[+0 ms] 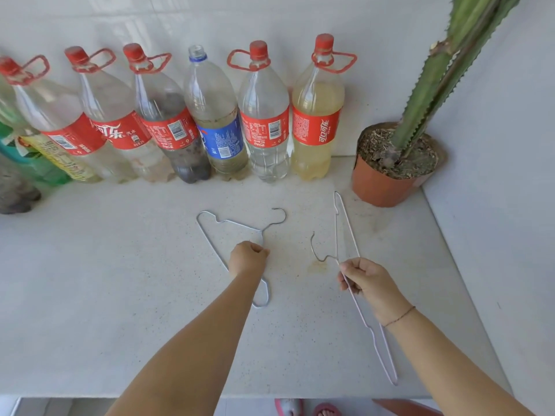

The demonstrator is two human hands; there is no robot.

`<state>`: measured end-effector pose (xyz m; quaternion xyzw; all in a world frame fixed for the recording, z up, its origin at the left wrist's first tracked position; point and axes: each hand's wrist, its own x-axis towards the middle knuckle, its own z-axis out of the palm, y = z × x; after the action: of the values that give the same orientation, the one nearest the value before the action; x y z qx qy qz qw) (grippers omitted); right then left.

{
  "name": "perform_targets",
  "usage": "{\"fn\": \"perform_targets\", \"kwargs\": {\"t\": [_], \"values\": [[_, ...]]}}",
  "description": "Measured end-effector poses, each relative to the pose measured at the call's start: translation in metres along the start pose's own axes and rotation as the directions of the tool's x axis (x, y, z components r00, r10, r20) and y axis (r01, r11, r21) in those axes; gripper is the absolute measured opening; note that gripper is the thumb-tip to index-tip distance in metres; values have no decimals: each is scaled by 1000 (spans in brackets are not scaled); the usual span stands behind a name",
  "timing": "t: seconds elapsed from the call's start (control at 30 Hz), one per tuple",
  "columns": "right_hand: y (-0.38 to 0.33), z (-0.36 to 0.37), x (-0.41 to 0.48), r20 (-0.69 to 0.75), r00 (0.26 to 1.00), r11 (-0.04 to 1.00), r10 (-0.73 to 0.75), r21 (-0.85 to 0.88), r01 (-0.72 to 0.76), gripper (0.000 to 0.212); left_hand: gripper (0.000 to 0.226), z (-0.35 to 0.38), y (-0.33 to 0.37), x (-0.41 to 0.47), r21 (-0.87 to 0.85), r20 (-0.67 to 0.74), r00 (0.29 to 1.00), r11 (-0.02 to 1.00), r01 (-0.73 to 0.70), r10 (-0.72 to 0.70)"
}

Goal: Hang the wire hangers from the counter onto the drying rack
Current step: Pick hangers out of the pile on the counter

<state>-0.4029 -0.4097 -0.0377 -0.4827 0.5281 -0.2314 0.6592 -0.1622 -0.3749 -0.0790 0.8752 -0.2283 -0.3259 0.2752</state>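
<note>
Looking down from the head camera, both hands were on hangers over the white counter point(90, 295). Using the potted cactus point(426, 94) as the landmark: the right hand point(371, 283) sat below and a bit left of its orange pot point(378, 187), fingers pinched round the neck of the right wire hanger point(348, 235). That hanger looked tilted up off the counter, far end pointing toward the pot, other end running back past the wrist, hook curling left. The left hand point(247, 258) was farther left of the pot, closed into a fist on the left wire hanger point(210, 235), gripping just under the hook. That one seemed to lie flat on the counter, partly hidden under the forearm.

Both hangers were thin, pale grey wire with small notches in the shoulders.

Left of the pot, a row of big plastic bottles point(264, 115) stood against the wall. Closest to the cactus held cloudy yellowish liquid, the next clear liquid, the blue-label one had no cap and some murky liquid, and another had dark stuff at the bottom. The pot held dry soil.
</note>
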Motion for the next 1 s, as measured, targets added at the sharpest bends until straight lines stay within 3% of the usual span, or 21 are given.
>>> {"fn": "perform_targets", "kwargs": {"t": [0.1, 0.27, 0.4, 0.57, 0.77, 1.0], "values": [[1, 2, 0, 8, 1000, 998, 17, 60, -18, 12, 20, 1, 1, -1, -29, 9, 999, 999, 45, -45], [-12, 14, -5, 78, 997, 966, 29, 255, -48, 10, 4, -7, 1, -14, -249, 12, 998, 967, 60, -59], [-30, 25, -13, 164, 986, 967, -32, 256, -11, 11, 13, -26, -2, -31, -391, 50, 998, 919, 48, -31], [-52, 41, -27, 245, 967, 955, -64, 297, -13, 19, 17, -64, 0, -64, -632, 0, 999, 774, 33, -43], [-89, 78, -51, 460, 885, 982, -78, 188, -11, 20, 15, -130, 6, -131, -806, -89, 995, 589, -49, -40], [-165, 158, -89, 684, 711, 985, -162, 161, 69, 20, 14, -237, 9, -209, -818, -332, 942, 511, -263, -47]]}}
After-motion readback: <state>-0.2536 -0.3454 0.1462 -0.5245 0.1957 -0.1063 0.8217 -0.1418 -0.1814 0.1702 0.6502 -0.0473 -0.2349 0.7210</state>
